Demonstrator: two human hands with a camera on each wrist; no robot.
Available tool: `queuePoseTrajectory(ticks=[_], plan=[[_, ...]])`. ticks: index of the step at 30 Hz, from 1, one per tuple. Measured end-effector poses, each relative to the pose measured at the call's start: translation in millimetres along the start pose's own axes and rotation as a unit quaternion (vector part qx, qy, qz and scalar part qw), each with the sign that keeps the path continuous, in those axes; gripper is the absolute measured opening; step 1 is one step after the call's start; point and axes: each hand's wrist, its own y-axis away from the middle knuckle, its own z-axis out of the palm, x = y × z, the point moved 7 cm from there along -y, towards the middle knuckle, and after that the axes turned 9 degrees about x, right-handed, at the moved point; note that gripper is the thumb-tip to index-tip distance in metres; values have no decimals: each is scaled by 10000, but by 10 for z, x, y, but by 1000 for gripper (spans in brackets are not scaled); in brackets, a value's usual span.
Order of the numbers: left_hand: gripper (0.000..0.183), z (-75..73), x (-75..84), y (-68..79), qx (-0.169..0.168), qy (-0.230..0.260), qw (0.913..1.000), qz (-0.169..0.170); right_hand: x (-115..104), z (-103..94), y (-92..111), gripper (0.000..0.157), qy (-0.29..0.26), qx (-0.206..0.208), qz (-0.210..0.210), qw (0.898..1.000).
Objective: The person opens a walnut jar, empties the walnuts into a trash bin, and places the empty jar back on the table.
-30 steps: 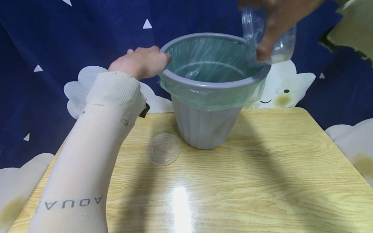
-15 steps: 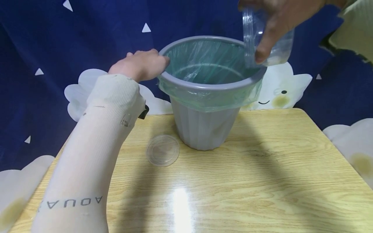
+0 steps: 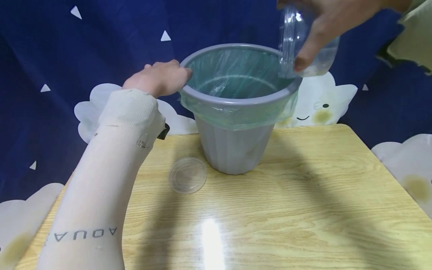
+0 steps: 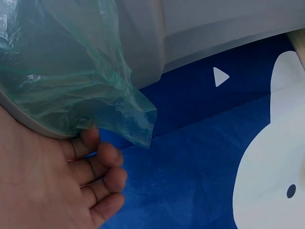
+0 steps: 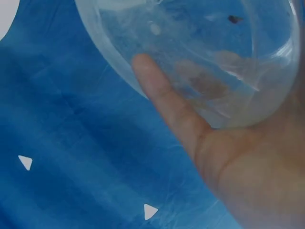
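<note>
A grey trash can (image 3: 233, 150) with a translucent green liner (image 3: 236, 116) folded over its rim stands on the table. My left hand (image 3: 158, 78) holds the can's left rim. In the left wrist view, its fingers (image 4: 110, 155) curl at the rim beside a loose corner of the liner. Over the right rim, my right hand (image 3: 329, 28) grips a clear plastic container (image 3: 290, 41) tipped on its side, mouth toward the can. The right wrist view shows the thumb along the container's wall and a small dark bit (image 5: 234, 19) inside. A clear round lid (image 3: 187, 175) lies flat left of the can.
The wood-grain table (image 3: 287, 210) carries the can near its back edge. Behind it hangs a dark blue curtain (image 3: 229, 18) with white triangles and cloud figures. A bright light reflection lies on the front of the tabletop.
The whole head view has shifted a little, with the can slightly lower and more to the left. Both hands keep their holds, and the container stays tipped over the rim.
</note>
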Motion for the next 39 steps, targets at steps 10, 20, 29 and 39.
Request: queuePoseTrajectory(ticks=[10, 20, 29, 39], plan=[[71, -14, -51, -25, -37, -46, 10000, -36, 100, -1, 105, 144, -103, 333, 305, 9989], [70, -18, -78, -57, 1, -92, 9999, -48, 108, -25, 207, 132, -422, 738, 115, 9963], [73, -28, -83, -96, 39, -195, 9998, 44, 255, -10, 334, 117, -420, 1220, 282, 9912], [69, -54, -171, -84, 51, -270, 9996, -5, 229, -4, 437, 121, -639, 1830, 190, 9808]])
